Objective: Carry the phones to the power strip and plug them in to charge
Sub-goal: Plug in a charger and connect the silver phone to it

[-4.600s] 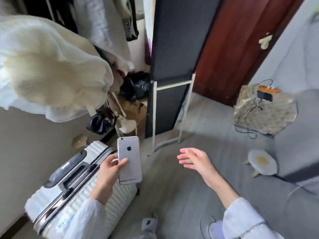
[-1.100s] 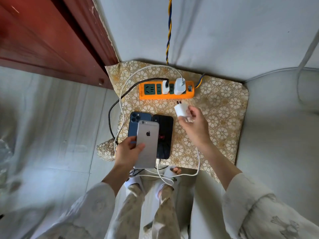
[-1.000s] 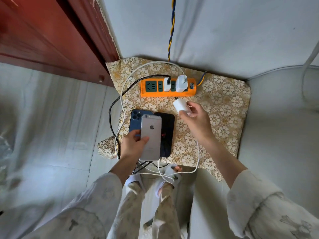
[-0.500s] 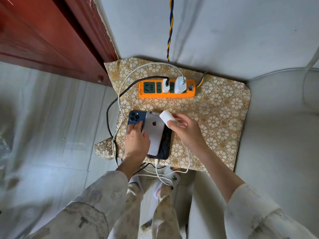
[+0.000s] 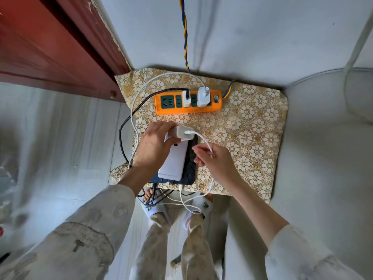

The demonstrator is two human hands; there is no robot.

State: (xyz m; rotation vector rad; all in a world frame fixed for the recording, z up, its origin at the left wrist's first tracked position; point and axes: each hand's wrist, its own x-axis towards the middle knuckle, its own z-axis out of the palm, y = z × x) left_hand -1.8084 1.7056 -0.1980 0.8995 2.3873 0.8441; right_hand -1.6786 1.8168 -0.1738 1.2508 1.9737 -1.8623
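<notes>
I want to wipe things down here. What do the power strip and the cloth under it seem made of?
Power strip: looks like hard moulded plastic, smooth orange shell with a slight sheen. Cloth: probably woven fabric, matte with a gold floral print, limp and wrinkled at its edges.

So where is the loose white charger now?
In the head view, the charger lies mid-frame on the silver phone's top end, under the left hand, just below the orange power strip.

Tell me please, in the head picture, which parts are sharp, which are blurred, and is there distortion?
Head view: the power strip and patterned cloth are sharp; the floor at the left edge smears; the wide lens bends the wall edges; the silver phone looks washed out by daylight.
</notes>
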